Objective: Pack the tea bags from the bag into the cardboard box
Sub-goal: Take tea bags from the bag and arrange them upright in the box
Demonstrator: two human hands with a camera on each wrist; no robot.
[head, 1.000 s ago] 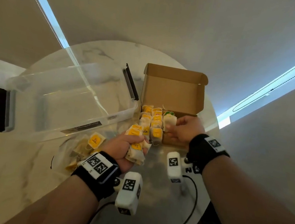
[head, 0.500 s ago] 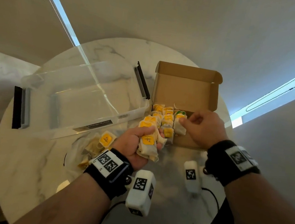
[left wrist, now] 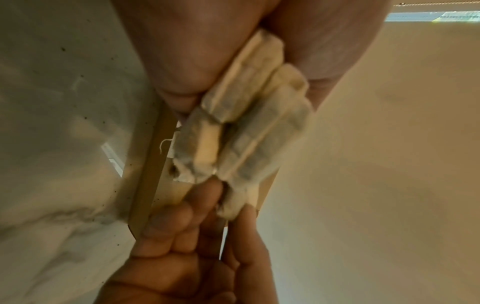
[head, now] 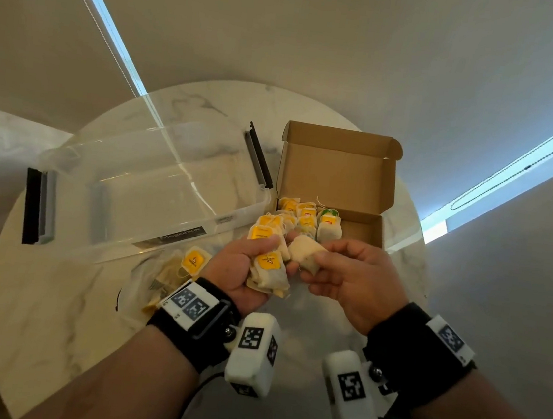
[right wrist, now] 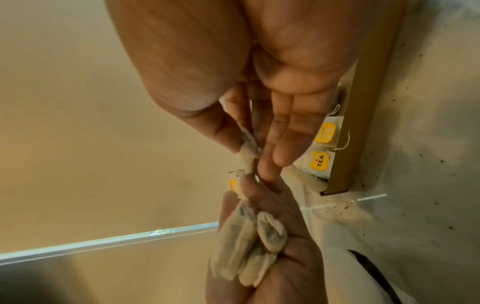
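Note:
My left hand (head: 247, 268) grips a bunch of tea bags (head: 267, 266) with yellow tags, just in front of the open cardboard box (head: 337, 178). My right hand (head: 337, 271) pinches one pale tea bag (head: 306, 255) between thumb and fingers, right beside the bunch. The left wrist view shows the bunch of tea bags (left wrist: 249, 127) squeezed in the left hand, with the right hand's fingers (left wrist: 182, 216) at its end. In the right wrist view the pinched tea bag (right wrist: 248, 152) hangs from thumb and forefinger. Several tea bags (head: 308, 216) stand in the box's left part. The clear plastic bag (head: 171, 273) lies on the table with more tea bags.
A clear plastic storage bin (head: 140, 187) with black handles lies to the left of the box on the round marble table (head: 50, 304). Tea dust speckles the table (right wrist: 420, 144) beside the box. A wall and window blinds stand behind.
My right hand has come back from the box to the left hand's bunch and now pinches a tea bag there. The left hand has risen slightly with its bunch.

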